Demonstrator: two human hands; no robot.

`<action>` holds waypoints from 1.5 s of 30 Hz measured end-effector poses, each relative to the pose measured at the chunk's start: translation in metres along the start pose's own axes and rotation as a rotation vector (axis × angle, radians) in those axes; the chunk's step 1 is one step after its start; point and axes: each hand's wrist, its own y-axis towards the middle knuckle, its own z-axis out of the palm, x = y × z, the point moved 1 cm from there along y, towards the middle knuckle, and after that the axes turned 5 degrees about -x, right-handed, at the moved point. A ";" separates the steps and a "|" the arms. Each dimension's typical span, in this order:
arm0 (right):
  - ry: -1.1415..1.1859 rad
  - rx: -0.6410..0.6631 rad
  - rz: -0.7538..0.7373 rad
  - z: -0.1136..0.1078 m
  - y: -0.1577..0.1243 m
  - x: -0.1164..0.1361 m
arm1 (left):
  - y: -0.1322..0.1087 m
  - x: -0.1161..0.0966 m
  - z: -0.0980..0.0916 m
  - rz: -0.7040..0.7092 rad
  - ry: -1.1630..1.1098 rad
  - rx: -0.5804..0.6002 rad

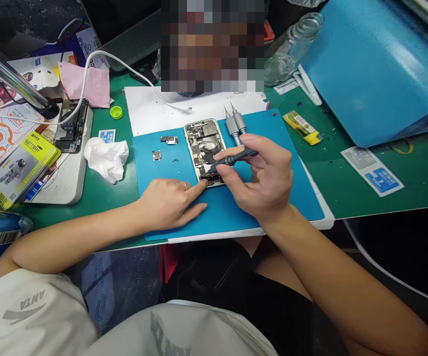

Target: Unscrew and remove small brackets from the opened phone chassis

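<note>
An opened smartphone (207,143) lies on a blue mat (173,217), its inner boards and parts exposed. My left hand (167,200) rests on the mat with index finger and thumb stretched out; the index fingertip touches the phone's lower edge. Pinched in my right hand (268,175) is a dark slim tool (232,159). Its narrow tip points down-left at the phone's lower end; whether it is tweezers or a driver is unclear. Two grey screwdrivers (235,123) lie right of the phone. Small metal parts (169,140) and a small square piece (156,155) lie to its left.
Left are crumpled tissue (108,158), a green cap (116,112), a yellow battery box (23,168) and another opened phone (71,126). A white cable (125,62) arches behind. Right are a lighter (302,127), a card (372,170), a glass jar (291,49) and a large blue panel (380,64).
</note>
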 end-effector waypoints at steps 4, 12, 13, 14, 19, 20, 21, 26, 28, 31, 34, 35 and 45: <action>-0.026 -0.003 -0.026 0.000 0.001 0.002 | 0.000 0.000 0.000 -0.005 -0.006 0.015; -0.051 -0.006 -0.094 0.001 0.003 0.000 | 0.001 -0.001 0.000 0.001 -0.013 0.013; -0.054 -0.005 -0.105 0.001 0.003 0.000 | 0.001 0.000 0.000 0.003 -0.013 0.009; -0.058 -0.004 -0.113 0.001 0.003 0.000 | 0.001 0.000 0.000 0.004 -0.012 0.007; -0.058 -0.001 -0.119 0.000 0.004 0.000 | 0.001 0.000 0.000 -0.002 -0.011 0.012; -0.062 -0.002 -0.117 0.000 0.004 0.001 | 0.001 0.000 0.000 -0.003 -0.012 0.016; -0.068 -0.004 -0.116 0.000 0.004 0.000 | 0.001 0.000 0.000 -0.004 -0.013 0.018; -0.098 -0.024 -0.127 0.001 0.001 -0.002 | 0.001 0.000 0.000 0.001 -0.010 0.007; -0.110 -0.013 -0.128 0.001 0.001 -0.002 | 0.001 0.000 0.000 -0.001 -0.012 0.004; -0.124 0.024 -0.127 0.000 0.003 0.000 | 0.001 -0.001 0.000 -0.002 -0.029 0.009; -0.109 0.054 -0.176 -0.002 0.007 0.004 | 0.002 -0.001 0.001 -0.006 -0.030 0.024; -0.095 0.067 -0.190 -0.003 0.008 0.006 | 0.002 -0.001 0.001 -0.007 -0.025 0.030; -0.051 0.084 -0.191 0.000 0.015 0.008 | 0.002 -0.001 -0.001 -0.003 -0.016 0.026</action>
